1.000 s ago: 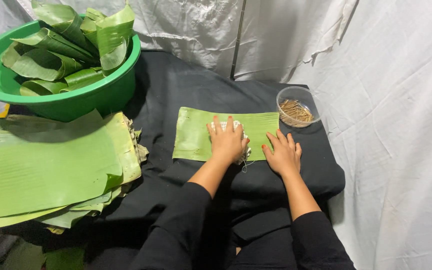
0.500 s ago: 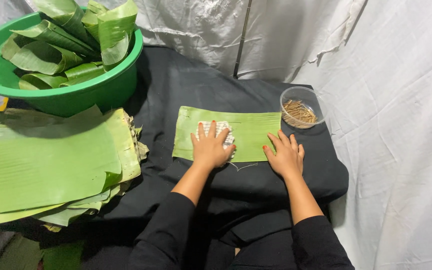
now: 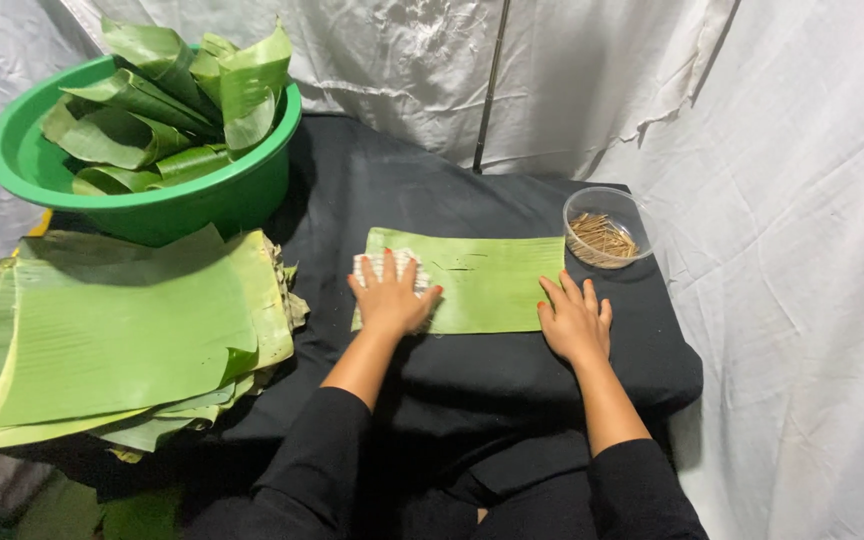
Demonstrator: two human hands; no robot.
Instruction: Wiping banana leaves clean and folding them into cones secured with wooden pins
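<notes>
A rectangular piece of green banana leaf [image 3: 492, 280] lies flat on a black cloth [image 3: 472, 380]. My left hand [image 3: 390, 296] presses a white cloth [image 3: 380, 262] onto the leaf's left end, fingers spread over it. My right hand [image 3: 576, 320] rests flat at the leaf's lower right corner, fingers apart, holding the edge down. Both arms wear black sleeves.
A stack of large banana leaves [image 3: 122, 330] lies at the left. Behind it stands a green basin [image 3: 202, 200] filled with folded leaves. A small clear bowl of thin sticks [image 3: 604, 228] sits right of the leaf. White sheeting hangs behind and at the right.
My left hand has slid with the white cloth from the leaf's middle to its left end. My right hand has stayed at the lower right corner.
</notes>
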